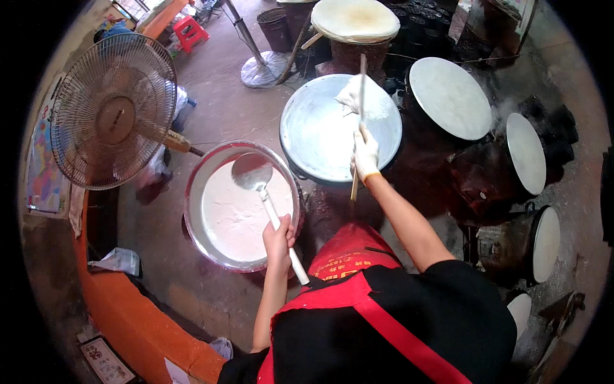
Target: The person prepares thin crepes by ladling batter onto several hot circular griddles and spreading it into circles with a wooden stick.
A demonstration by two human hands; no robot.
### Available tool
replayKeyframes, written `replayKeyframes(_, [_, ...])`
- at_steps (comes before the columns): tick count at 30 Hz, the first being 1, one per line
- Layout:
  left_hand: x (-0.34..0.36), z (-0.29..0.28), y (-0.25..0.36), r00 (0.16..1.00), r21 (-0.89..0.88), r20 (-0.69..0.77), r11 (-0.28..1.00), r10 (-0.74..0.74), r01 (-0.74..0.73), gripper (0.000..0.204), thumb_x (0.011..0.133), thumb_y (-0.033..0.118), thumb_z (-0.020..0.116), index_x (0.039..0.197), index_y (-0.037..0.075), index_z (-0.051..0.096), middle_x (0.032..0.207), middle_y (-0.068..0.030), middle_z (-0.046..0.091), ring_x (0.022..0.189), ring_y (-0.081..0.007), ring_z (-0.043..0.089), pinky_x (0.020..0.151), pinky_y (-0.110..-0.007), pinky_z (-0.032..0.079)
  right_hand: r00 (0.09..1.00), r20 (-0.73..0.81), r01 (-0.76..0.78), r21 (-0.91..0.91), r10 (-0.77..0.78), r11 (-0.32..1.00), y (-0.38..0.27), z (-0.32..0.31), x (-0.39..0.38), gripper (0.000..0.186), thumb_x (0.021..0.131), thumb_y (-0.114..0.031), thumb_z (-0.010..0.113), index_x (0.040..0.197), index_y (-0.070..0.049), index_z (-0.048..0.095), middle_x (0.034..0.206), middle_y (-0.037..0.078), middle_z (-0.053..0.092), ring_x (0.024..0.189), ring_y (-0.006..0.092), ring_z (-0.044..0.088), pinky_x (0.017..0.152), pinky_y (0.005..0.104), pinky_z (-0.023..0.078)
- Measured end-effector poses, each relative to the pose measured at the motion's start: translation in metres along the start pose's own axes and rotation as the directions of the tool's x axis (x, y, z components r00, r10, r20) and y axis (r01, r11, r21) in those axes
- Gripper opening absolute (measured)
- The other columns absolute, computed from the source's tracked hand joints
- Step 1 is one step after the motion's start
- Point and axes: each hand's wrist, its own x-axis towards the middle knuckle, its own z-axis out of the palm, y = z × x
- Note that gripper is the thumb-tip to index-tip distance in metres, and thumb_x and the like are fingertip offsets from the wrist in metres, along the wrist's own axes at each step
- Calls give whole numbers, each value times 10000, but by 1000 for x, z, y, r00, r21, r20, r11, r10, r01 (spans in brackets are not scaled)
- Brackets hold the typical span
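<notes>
My left hand [279, 240] is closed round the white handle of a ladle [252, 171]. The ladle's round metal bowl is over a large pot [195, 237] of pale, creamy batter [233, 214]. Wearing a white glove, my right hand [366, 152] grips a long thin stick [362, 83], its wooden lower end sticking out below the fist. The stick reaches across a wide grey-blue basin [295, 150]. Inside that basin, beside the stick, lies a soft white mass [377, 104], which looks like dough or batter.
Several round pale griddles [451, 98] on dark stoves curve along the right. Beyond the basin is a round pale top [355, 20] on a drum. A standing fan [115, 118] and a red stool [190, 33] are at left; an orange ledge [141, 313] bends along the lower left.
</notes>
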Motion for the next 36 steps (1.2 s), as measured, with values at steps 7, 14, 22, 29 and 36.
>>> replayKeyframes(7, [-3, -36, -17, 998, 0, -56, 1000, -9, 9, 174, 902, 175, 601, 828, 62, 492, 602, 13, 446, 446, -58, 382, 379, -209, 313, 955, 246, -146, -94, 165, 985, -12, -64, -17, 366, 943, -261, 501, 1303, -194, 522, 550, -43, 395, 356, 60, 324, 302, 231, 266])
replayKeyframes(14, [7, -42, -37, 997, -17, -43, 998, 57, -58, 142, 878, 128, 620, 853, 49, 504, 621, -1, 470, 489, -79, 441, 436, -221, 397, 995, -43, -91, -93, 88, 991, 15, -55, -56, 369, 941, -244, 503, 1309, -217, 517, 540, -51, 374, 347, 61, 329, 304, 237, 289])
replayKeyframes(22, [-12, -30, -43, 989, -65, -150, 998, 16, -26, 133, 870, 125, 627, 840, 52, 520, 646, 0, 476, 508, -87, 463, 487, -226, 423, 873, 374, -294, -108, 313, 950, -38, -54, -42, 394, 940, -242, 502, 1331, -195, 483, 557, -44, 372, 354, 59, 296, 309, 219, 249])
replayKeyframes(29, [-22, -11, -63, 947, -70, -311, 991, 83, -110, 101, 871, 122, 625, 845, 56, 553, 744, 10, 529, 627, -75, 497, 542, -195, 382, 989, 83, -102, -200, 121, 974, -5, -87, -9, 373, 949, -269, 490, 1321, -235, 496, 537, -43, 380, 351, 70, 331, 295, 242, 292])
replayKeyframes(36, [-25, 13, -83, 952, -137, -302, 991, -46, 4, 162, 861, 145, 637, 1005, 72, 616, 930, 28, 599, 839, -51, 529, 745, -223, 411, 849, 429, -153, -360, 309, 920, -39, -53, 11, 394, 946, -286, 497, 1336, -225, 485, 531, -25, 380, 332, 86, 328, 292, 249, 272])
